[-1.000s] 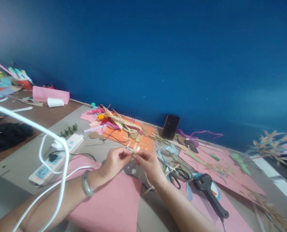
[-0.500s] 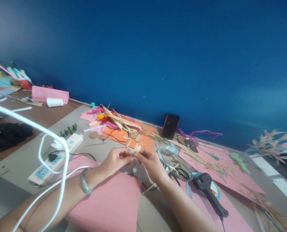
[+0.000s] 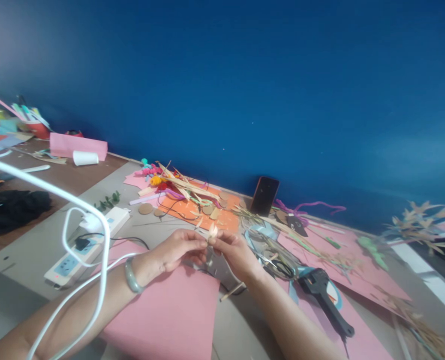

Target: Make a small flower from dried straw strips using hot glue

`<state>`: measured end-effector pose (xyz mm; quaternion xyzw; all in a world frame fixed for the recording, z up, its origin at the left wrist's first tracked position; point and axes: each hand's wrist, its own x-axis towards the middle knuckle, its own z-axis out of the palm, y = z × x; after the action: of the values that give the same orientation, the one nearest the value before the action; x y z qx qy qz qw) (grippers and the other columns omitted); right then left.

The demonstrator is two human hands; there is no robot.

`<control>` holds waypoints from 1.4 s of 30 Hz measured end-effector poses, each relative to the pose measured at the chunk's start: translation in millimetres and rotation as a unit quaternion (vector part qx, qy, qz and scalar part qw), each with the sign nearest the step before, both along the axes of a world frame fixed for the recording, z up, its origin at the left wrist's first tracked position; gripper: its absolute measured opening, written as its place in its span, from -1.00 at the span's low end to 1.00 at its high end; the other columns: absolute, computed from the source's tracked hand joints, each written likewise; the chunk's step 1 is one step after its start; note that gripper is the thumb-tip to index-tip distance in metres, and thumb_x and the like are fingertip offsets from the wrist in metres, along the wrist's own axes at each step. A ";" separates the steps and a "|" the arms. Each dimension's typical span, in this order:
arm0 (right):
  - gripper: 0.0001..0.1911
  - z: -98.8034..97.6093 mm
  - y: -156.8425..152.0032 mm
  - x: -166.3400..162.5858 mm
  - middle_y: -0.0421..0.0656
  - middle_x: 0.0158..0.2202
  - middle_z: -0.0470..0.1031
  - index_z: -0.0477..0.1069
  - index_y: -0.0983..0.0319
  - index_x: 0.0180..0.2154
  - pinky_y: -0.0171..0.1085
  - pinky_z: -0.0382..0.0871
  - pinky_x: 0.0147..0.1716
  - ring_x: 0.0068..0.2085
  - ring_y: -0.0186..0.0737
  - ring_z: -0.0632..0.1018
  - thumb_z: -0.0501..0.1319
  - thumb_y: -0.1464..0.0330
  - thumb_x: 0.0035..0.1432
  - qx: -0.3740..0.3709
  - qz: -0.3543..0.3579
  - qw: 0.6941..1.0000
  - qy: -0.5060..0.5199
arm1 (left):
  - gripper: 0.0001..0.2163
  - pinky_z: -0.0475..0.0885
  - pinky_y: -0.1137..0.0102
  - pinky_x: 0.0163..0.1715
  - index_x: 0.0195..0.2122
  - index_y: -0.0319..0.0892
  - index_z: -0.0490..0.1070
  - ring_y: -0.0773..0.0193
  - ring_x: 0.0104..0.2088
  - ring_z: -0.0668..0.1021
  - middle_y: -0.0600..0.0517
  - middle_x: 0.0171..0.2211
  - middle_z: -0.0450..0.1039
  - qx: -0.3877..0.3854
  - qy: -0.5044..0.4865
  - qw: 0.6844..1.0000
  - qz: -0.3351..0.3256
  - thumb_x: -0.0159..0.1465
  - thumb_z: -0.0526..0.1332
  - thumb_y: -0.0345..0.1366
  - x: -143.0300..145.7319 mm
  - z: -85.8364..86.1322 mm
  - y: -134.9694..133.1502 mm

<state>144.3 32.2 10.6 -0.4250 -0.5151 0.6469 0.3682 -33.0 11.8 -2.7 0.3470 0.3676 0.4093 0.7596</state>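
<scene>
In front of me, my left hand (image 3: 181, 250) and my right hand (image 3: 234, 254) meet fingertip to fingertip. Between them is a small pale petal-shaped piece (image 3: 212, 231), like dried husk, its tips pointing up. My right thumb and forefinger pinch its base. My left thumb and forefinger press on it from the other side, with the other left fingers curled below. The lower end of the piece is hidden by the fingers. Under my left forearm lies a sheet of pink paper (image 3: 170, 315). A pair of scissors (image 3: 278, 267) rests just right of my right hand.
A black glue gun (image 3: 325, 300) lies at the right. At the left sits a power strip (image 3: 68, 265), with a white cable (image 3: 104, 250) looping over my left forearm. Behind are orange paper (image 3: 222, 217) with dried strips, and a phone (image 3: 264, 196) leaning against the blue wall (image 3: 245, 100).
My left hand has turned slightly, and its lower fingers now show beneath the thumb. The white cable has shifted a little to the right. My right hand has barely moved.
</scene>
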 end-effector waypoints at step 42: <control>-0.81 13.1 -10.8 -8.8 -0.29 -0.67 0.29 0.44 0.24 -0.59 -0.35 0.12 -0.56 -0.59 -0.39 0.25 0.27 0.30 -0.03 0.100 -0.077 0.984 -0.124 | -0.79 0.41 0.47 -0.42 -0.33 -0.25 0.54 0.32 -0.49 0.49 0.01 -0.50 0.49 0.290 0.238 0.916 0.140 0.22 0.22 -0.20 6.1 -5.0 -8.5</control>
<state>135.5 21.4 23.7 -0.5012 -0.5844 0.5040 0.3914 -27.0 3.3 -7.7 0.5842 0.4479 0.5050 0.4507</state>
